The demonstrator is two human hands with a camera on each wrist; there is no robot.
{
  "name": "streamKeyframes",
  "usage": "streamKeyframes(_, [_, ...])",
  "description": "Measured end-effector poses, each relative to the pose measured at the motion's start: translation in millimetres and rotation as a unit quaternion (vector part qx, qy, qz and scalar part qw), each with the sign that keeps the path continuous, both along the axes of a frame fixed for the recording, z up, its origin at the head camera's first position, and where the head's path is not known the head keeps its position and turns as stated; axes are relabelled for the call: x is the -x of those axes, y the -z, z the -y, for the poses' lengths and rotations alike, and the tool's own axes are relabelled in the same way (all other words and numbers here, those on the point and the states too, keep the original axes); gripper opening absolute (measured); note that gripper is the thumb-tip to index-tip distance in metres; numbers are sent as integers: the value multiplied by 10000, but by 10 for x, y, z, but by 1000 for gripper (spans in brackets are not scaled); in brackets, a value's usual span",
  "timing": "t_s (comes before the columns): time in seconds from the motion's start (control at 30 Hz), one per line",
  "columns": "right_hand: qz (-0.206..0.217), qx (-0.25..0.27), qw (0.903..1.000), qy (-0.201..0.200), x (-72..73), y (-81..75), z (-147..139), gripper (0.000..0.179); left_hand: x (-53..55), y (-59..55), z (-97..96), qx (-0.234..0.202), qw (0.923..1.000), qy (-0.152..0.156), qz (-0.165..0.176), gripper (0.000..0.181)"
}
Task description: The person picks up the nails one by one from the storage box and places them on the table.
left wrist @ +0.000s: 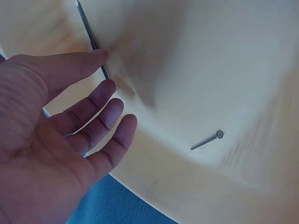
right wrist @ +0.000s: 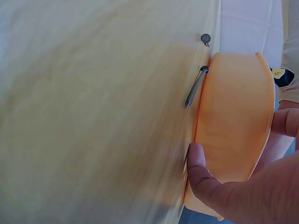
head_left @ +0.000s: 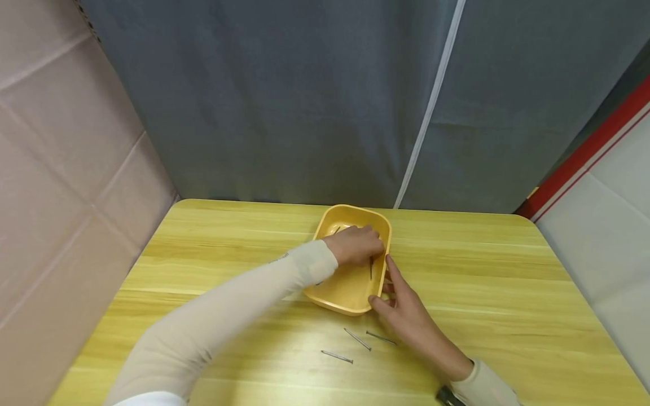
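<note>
A yellow plastic bin rests on the wooden table. Inside it my left hand reaches down toward a nail near the wall. In the left wrist view the thumb crosses in front of this nail, and the index fingertip is by its lower end. Thumb and fingertips stand apart, the fingers loosely bent. Another nail lies alone on the bin floor. My right hand holds the bin's near right side, thumb at the corner, fingers along the outer wall. One digit lies low on that wall in the right wrist view.
Three loose nails lie on the table in front of the bin: one nearest me, another behind it, and a third beside my right hand. A grey curtain hangs behind the table.
</note>
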State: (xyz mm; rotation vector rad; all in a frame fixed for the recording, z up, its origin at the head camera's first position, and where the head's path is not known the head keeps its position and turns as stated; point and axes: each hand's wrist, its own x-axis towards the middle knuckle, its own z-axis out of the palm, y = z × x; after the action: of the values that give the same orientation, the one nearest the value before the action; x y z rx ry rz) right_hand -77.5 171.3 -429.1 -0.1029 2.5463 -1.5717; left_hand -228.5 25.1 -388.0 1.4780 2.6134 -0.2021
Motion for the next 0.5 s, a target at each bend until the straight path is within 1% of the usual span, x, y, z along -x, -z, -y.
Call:
streamKeyframes(0.1, [-7,-22,10000,-11,-1,0,1,94,-11,16,-10,93,9999,6,-70,19])
streamKeyframes(0.2, [-18,-13,10000,-23,-2,1,2,94,-13,28,-14,169,9998,-22,-55,19])
streamKeyframes(0.37, [-23,-8,10000,-34,0,-3,8,95,-4,42,-7,111,9999,-64,-3,15])
streamKeyframes(0.5, [-21,-4,10000,-45,2,-4,12,94,-2,43,2,64,10000,-62,27,16])
